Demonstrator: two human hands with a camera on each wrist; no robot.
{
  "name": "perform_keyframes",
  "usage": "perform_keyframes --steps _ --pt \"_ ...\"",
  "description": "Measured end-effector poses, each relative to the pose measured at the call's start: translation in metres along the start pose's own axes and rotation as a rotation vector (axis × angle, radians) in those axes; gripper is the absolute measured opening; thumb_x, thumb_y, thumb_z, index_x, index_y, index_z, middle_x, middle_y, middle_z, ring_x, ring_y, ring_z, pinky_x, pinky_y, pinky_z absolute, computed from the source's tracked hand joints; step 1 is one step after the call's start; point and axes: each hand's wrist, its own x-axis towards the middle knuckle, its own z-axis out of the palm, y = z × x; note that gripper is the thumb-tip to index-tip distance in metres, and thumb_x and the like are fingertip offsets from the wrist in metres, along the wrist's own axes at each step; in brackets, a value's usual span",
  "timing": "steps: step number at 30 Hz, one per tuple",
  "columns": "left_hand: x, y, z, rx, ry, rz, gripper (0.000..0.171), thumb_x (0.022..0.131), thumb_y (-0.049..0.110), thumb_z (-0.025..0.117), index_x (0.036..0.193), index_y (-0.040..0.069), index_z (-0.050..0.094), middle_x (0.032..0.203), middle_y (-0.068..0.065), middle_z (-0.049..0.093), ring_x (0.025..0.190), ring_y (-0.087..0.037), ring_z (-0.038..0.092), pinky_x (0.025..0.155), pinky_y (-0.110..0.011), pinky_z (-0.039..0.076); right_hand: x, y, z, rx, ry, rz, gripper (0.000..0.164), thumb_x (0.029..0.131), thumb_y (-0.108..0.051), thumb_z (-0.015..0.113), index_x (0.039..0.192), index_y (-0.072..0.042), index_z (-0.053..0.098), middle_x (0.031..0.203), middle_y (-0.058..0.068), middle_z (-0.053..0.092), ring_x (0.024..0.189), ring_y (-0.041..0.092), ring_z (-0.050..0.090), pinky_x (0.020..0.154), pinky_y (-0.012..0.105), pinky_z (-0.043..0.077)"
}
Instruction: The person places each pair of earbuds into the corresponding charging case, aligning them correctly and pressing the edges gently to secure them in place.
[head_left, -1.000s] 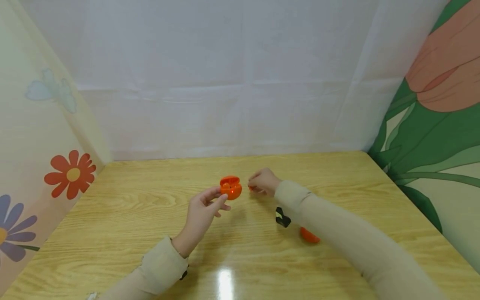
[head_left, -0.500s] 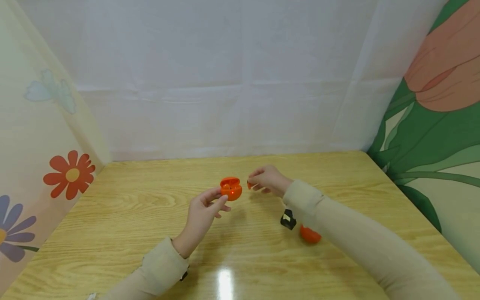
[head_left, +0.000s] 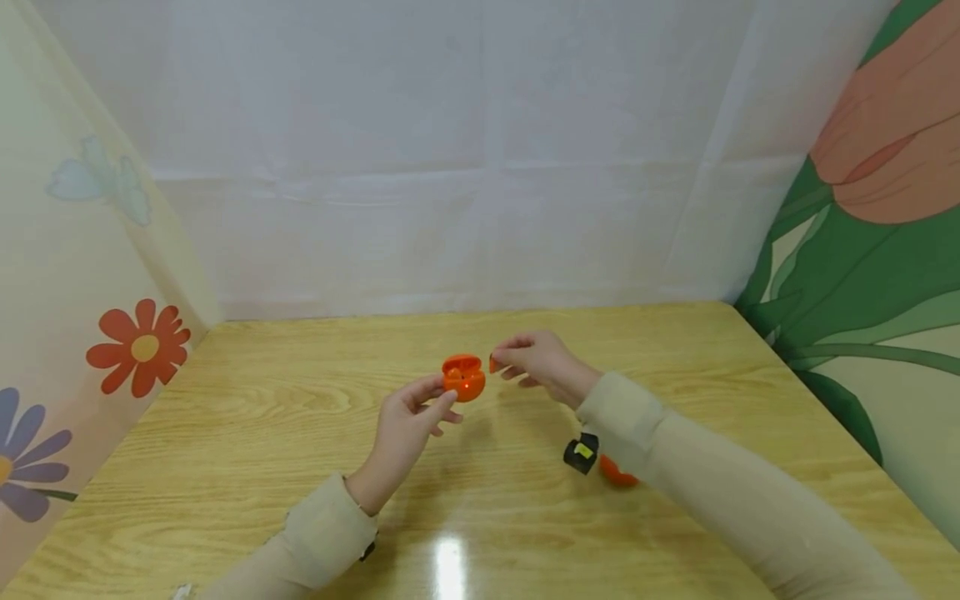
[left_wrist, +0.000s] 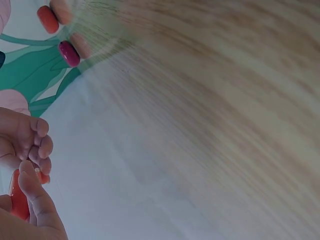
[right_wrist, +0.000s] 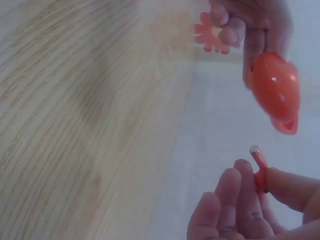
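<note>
In the head view my left hand (head_left: 401, 429) holds a glossy orange earbud case (head_left: 465, 386) above the table, thumb and fingers at its left side. Its lid is up, and part of one earbud shows inside. My right hand (head_left: 549, 364), just right of the case, pinches a small orange earbud (head_left: 492, 364) between thumb and fingers. A narrow gap separates this earbud from the case. In the right wrist view, the earbud's stem (right_wrist: 259, 159) with a silvery tip sticks out of the pinch towards the case (right_wrist: 276, 87).
A red rounded case (head_left: 618, 472) lies on the wooden table (head_left: 300, 375), partly behind the right sleeve. The left wrist view also has a magenta case (left_wrist: 69, 54) beside an orange-red case (left_wrist: 48, 19). A black camera block (head_left: 582, 452) sits at the right wrist.
My right fingertips have risen slightly and come a little closer to the case, while the right wrist has swung to the right. More of the earbud shows. The left hand stays almost still.
</note>
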Motion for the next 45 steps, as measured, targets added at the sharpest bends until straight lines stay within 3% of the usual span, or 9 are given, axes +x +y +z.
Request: perform_keyframes --steps 12,24,37,45 --pt "-0.001 -0.001 0.001 -0.007 -0.001 0.02 0.029 0.092 0.006 0.066 0.118 -0.007 0.065 0.108 -0.019 0.069 0.068 -0.014 0.07 0.054 -0.023 0.048 -0.009 -0.007 -0.003 0.035 0.024 -0.026 0.023 0.098 -0.016 0.061 0.112 0.001 0.064 0.101 0.011 0.069 0.096 0.029 0.063 0.073 0.032 0.05" --pt "-0.001 0.0 0.002 -0.017 -0.009 0.001 0.027 0.092 0.007 0.067 0.116 -0.005 0.066 0.101 -0.016 0.071 0.068 -0.014 0.069 0.055 -0.023 0.049 -0.018 -0.011 -0.004 -0.009 0.009 -0.071 0.022 0.098 -0.023 0.06 0.111 -0.006 0.065 0.105 0.007 0.069 0.099 0.031 0.06 0.074 0.036 0.046" --pt "-0.001 0.001 0.002 -0.022 -0.022 -0.009 0.027 0.093 0.008 0.066 0.117 -0.004 0.066 0.106 -0.016 0.07 0.069 -0.016 0.07 0.056 -0.024 0.049 -0.024 -0.013 0.005 0.0 0.0 -0.131 0.02 0.096 -0.018 0.063 0.108 -0.003 0.066 0.1 0.012 0.067 0.085 0.023 0.059 0.067 0.031 0.047" --pt "-0.001 0.003 0.003 -0.028 -0.031 -0.007 0.025 0.093 0.01 0.066 0.115 -0.003 0.067 0.105 -0.015 0.071 0.07 -0.017 0.07 0.057 -0.024 0.05 -0.026 -0.012 0.009 0.017 -0.016 -0.136 0.019 0.094 -0.017 0.066 0.107 -0.003 0.068 0.093 0.006 0.066 0.083 0.024 0.057 0.067 0.031 0.045"
